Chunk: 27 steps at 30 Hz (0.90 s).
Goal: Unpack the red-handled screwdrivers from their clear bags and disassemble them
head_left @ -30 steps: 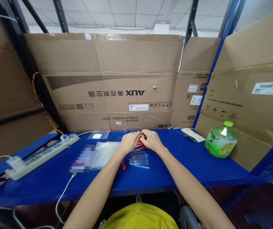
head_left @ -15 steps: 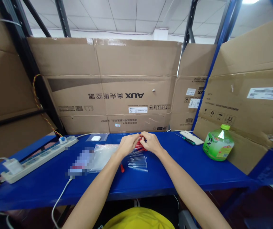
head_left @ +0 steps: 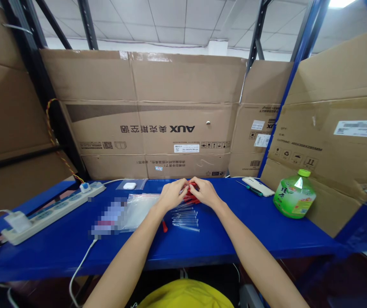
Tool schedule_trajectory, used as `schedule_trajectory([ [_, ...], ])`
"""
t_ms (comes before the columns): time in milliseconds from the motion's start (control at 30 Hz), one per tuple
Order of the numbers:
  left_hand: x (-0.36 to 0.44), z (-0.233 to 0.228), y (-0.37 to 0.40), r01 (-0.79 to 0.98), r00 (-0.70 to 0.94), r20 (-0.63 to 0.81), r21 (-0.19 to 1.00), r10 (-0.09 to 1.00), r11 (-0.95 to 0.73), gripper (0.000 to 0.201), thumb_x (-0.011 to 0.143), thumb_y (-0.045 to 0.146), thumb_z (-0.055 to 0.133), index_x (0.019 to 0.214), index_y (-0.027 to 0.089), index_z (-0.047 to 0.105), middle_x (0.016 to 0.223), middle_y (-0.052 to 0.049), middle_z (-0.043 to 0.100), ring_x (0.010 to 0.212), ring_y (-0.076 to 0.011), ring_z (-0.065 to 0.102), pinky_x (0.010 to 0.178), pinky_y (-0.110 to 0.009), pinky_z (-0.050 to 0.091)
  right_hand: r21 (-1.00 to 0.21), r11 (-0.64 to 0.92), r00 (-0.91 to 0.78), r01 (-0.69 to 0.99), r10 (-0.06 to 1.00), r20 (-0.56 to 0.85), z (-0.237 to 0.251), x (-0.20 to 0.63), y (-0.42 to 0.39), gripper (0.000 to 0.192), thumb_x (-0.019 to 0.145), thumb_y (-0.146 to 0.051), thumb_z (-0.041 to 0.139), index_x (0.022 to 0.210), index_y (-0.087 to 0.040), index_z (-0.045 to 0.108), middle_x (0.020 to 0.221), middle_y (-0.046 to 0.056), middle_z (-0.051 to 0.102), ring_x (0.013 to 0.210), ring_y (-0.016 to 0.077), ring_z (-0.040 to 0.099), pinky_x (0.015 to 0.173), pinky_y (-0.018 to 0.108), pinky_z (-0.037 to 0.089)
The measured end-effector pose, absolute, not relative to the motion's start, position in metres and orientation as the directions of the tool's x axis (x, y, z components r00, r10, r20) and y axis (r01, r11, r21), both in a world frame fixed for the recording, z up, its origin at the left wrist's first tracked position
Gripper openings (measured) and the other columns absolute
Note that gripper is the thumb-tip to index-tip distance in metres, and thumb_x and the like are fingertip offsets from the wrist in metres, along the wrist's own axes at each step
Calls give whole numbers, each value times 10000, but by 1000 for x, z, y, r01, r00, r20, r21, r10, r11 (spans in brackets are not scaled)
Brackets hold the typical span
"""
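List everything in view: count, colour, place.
clear tubes: several, clear, on the shelf just below the hands
red caps: a small bunch, red, between both hands; one more red piece by the left forearm
plastic bags: a few, clear, left of the tubes
power strip: 1, white, left end of the shelf
earbud case: 1, white, back of the shelf
phone: 1, white, right back
bottle: 1, green, right end
cardboard boxes: several, brown, behind and beside
shelf: 1, blue
left hand: fingers on the red caps
right hand: fingers on the red caps
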<state>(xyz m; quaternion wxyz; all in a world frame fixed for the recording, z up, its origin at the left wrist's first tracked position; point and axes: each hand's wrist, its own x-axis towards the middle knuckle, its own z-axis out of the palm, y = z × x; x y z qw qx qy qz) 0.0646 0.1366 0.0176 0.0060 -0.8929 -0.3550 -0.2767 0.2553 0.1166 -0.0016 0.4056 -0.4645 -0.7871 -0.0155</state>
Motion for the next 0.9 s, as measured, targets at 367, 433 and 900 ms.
schedule_trajectory([
  [367, 67, 13, 142, 647, 644, 450, 110, 618, -754, 357, 1063, 382, 294, 1092, 252, 626, 1018, -49, 749, 943, -200, 700, 698, -246, 431, -220, 517, -258, 827, 697, 669, 1, 250, 112, 74, 865, -187, 522, 832, -215, 582, 796, 16, 658, 708, 164, 559, 659, 255, 327],
  [433, 67, 14, 142, 643, 649, 454, 102, 611, -759, 357, 1062, 382, 299, 1112, 255, 629, 1024, -52, 752, 945, -203, 704, 695, -245, 432, -197, 511, -261, 836, 688, 678, 1, 249, 113, 81, 850, -168, 511, 820, -215, 570, 792, 20, 648, 706, 168, 551, 656, 260, 321],
  [900, 64, 16, 141, 636, 655, 457, 97, 602, -766, 353, 1062, 391, 299, 1075, 262, 627, 1022, -51, 751, 921, -196, 703, 701, -236, 415, -334, 567, -236, 753, 706, 668, 4, 251, 113, 111, 850, -152, 491, 815, -204, 583, 742, 6, 614, 654, 151, 504, 637, 256, 315],
])
